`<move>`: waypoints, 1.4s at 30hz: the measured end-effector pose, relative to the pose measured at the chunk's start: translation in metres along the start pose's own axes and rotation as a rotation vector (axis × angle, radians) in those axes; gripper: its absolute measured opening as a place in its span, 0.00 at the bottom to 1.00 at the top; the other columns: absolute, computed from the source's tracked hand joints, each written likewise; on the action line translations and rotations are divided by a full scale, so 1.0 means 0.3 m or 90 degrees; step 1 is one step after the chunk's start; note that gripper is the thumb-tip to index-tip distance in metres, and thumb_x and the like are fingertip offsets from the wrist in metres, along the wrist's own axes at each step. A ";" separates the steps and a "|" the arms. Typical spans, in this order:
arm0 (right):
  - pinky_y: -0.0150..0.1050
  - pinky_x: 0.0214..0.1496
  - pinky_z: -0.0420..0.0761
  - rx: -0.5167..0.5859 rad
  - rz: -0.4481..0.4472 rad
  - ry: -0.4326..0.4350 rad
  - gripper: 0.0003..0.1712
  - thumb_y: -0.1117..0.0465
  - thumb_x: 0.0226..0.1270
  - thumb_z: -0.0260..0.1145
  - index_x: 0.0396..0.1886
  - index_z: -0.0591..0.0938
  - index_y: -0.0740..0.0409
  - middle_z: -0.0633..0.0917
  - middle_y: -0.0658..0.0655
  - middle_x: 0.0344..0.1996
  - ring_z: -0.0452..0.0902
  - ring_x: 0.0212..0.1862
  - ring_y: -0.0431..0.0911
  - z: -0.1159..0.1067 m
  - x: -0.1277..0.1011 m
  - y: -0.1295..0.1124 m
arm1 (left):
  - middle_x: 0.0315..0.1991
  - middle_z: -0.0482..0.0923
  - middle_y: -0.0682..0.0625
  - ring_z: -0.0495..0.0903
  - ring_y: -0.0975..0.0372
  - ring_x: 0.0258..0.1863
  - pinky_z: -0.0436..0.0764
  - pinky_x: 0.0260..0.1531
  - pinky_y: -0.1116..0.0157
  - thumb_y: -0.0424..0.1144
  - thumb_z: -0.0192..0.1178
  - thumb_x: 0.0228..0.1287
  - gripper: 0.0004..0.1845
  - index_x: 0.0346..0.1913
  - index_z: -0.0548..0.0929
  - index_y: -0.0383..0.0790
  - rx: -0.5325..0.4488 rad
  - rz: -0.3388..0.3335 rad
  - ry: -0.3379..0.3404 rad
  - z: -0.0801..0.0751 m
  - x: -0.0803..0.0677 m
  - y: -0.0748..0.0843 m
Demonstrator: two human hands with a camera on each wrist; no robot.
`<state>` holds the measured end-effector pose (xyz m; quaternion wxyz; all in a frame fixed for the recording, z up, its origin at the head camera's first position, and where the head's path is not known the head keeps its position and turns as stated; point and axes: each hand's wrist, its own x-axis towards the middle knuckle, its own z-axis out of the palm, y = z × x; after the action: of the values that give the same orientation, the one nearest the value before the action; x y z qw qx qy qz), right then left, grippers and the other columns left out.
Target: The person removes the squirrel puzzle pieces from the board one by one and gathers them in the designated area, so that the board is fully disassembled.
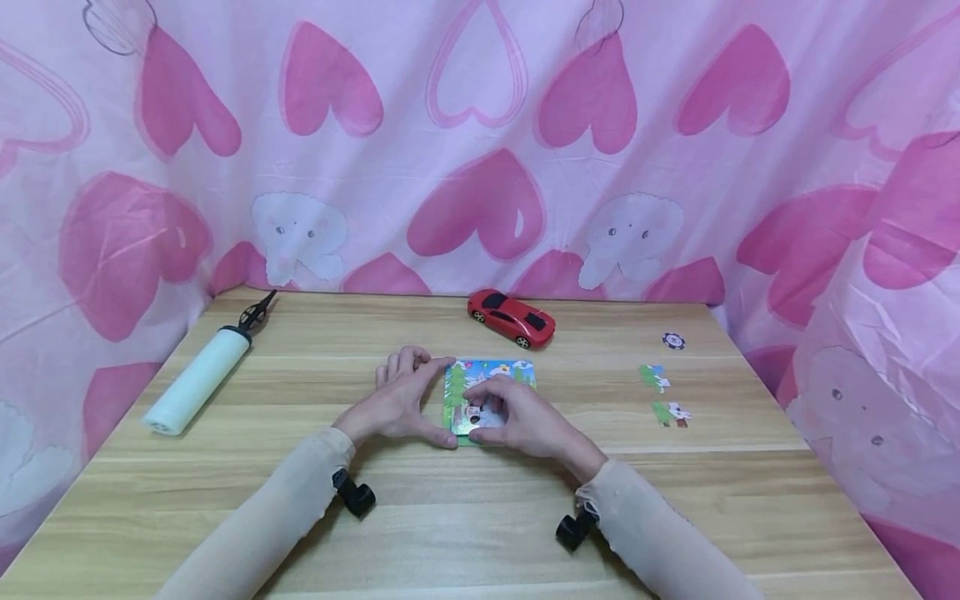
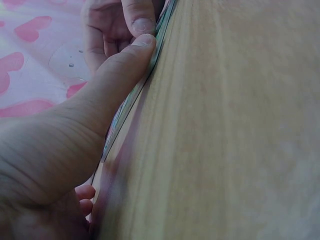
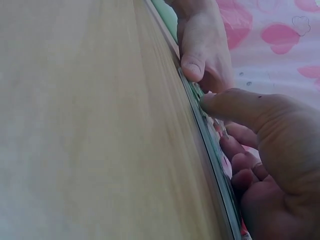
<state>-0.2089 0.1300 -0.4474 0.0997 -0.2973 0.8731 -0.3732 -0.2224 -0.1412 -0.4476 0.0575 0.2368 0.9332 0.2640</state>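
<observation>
- Pink heart-and-elephant fabric (image 1: 480, 125) is hanging all around the back and sides, and a light wooden table (image 1: 480, 517) is sitting in front of it.
- Near the middle of the table a small colourful puzzle board (image 1: 498, 372) is lying flat, and both hands are working on it.
- Left hand (image 1: 401, 400) is resting at the board's left edge, fingers mostly straight along the side, thumb (image 2: 131, 57) pressing against the thin front edge. It isn't really gripping anything, just touching.
- Right hand (image 1: 517, 417) is sitting on top of the board with fingers curled down over the picture and its thumb (image 3: 235, 106) at the front edge, close to the left thumb. Can't tell if it's pinching a piece under there.
- Two loose puzzle pieces (image 1: 663, 396) are lying well off to the right, with a little black-and-white chip (image 1: 673, 340) just behind them.
- Red toy car (image 1: 512, 317) is parked just behind the board.
- White hand pump (image 1: 198, 379) is lying way over on the left side.
</observation>
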 end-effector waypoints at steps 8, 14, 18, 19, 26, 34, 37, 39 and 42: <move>0.39 0.57 0.80 0.019 0.008 0.011 0.32 0.56 0.70 0.83 0.72 0.85 0.48 0.84 0.43 0.54 0.77 0.53 0.42 -0.012 -0.003 0.010 | 0.77 0.59 0.37 0.58 0.45 0.68 0.60 0.60 0.49 0.73 0.88 0.39 0.73 0.89 0.64 0.51 0.000 0.000 -0.001 -0.004 -0.001 0.000; 0.39 0.55 0.79 0.019 0.004 0.009 0.32 0.55 0.70 0.83 0.72 0.85 0.47 0.83 0.44 0.52 0.77 0.52 0.43 -0.011 -0.002 0.017 | 0.77 0.59 0.37 0.59 0.45 0.68 0.60 0.60 0.50 0.73 0.87 0.40 0.72 0.89 0.65 0.52 0.002 -0.002 -0.002 -0.004 -0.003 -0.001; 0.39 0.55 0.79 0.030 0.007 0.007 0.32 0.55 0.70 0.83 0.72 0.85 0.47 0.82 0.45 0.52 0.77 0.52 0.44 -0.012 -0.002 0.020 | 0.77 0.59 0.37 0.58 0.45 0.68 0.60 0.60 0.50 0.73 0.87 0.40 0.72 0.89 0.64 0.53 0.003 -0.003 -0.001 -0.003 -0.003 -0.003; 0.39 0.55 0.79 0.036 0.009 0.007 0.32 0.54 0.70 0.83 0.72 0.85 0.46 0.82 0.45 0.52 0.76 0.52 0.44 -0.013 -0.002 0.021 | 0.77 0.59 0.37 0.58 0.45 0.68 0.60 0.60 0.50 0.73 0.87 0.40 0.72 0.89 0.64 0.53 0.003 -0.003 -0.001 -0.003 -0.002 -0.004; 0.38 0.51 0.79 0.076 0.003 -0.002 0.35 0.52 0.71 0.83 0.74 0.84 0.46 0.83 0.49 0.52 0.76 0.51 0.47 -0.041 -0.011 0.016 | 0.78 0.59 0.37 0.58 0.45 0.69 0.60 0.61 0.49 0.73 0.88 0.39 0.73 0.89 0.64 0.52 0.001 -0.003 -0.001 0.000 0.001 -0.003; 0.42 0.55 0.82 0.072 0.035 0.036 0.34 0.53 0.71 0.83 0.74 0.84 0.43 0.84 0.47 0.58 0.78 0.55 0.52 -0.139 -0.047 0.010 | 0.83 0.56 0.38 0.58 0.44 0.73 0.61 0.63 0.48 0.72 0.88 0.40 0.73 0.89 0.63 0.51 -0.005 0.001 -0.005 -0.001 0.004 0.008; 0.39 0.50 0.81 0.054 0.037 0.057 0.33 0.54 0.71 0.83 0.74 0.85 0.43 0.84 0.50 0.56 0.77 0.52 0.54 -0.179 -0.069 0.022 | 0.85 0.55 0.40 0.58 0.44 0.74 0.61 0.63 0.48 0.72 0.88 0.40 0.74 0.89 0.63 0.50 -0.007 0.002 -0.011 0.000 0.004 0.007; 0.38 0.48 0.79 0.043 0.034 0.074 0.33 0.55 0.70 0.83 0.74 0.85 0.44 0.84 0.53 0.54 0.77 0.50 0.56 -0.203 -0.086 0.032 | 0.86 0.55 0.41 0.58 0.44 0.74 0.62 0.62 0.48 0.73 0.87 0.40 0.74 0.89 0.63 0.49 -0.003 0.006 -0.012 0.000 0.005 0.005; 0.37 0.47 0.78 0.029 0.028 0.097 0.33 0.57 0.70 0.83 0.73 0.85 0.46 0.85 0.53 0.52 0.77 0.48 0.55 -0.236 -0.109 0.050 | 0.87 0.55 0.42 0.58 0.44 0.75 0.62 0.61 0.48 0.73 0.87 0.40 0.74 0.89 0.63 0.48 0.005 0.012 -0.013 -0.001 0.003 0.001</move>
<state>-0.2171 0.1994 -0.4100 0.0476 -0.2463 0.8759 -0.4121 -0.2232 -0.1407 -0.4472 0.0634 0.2482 0.9314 0.2587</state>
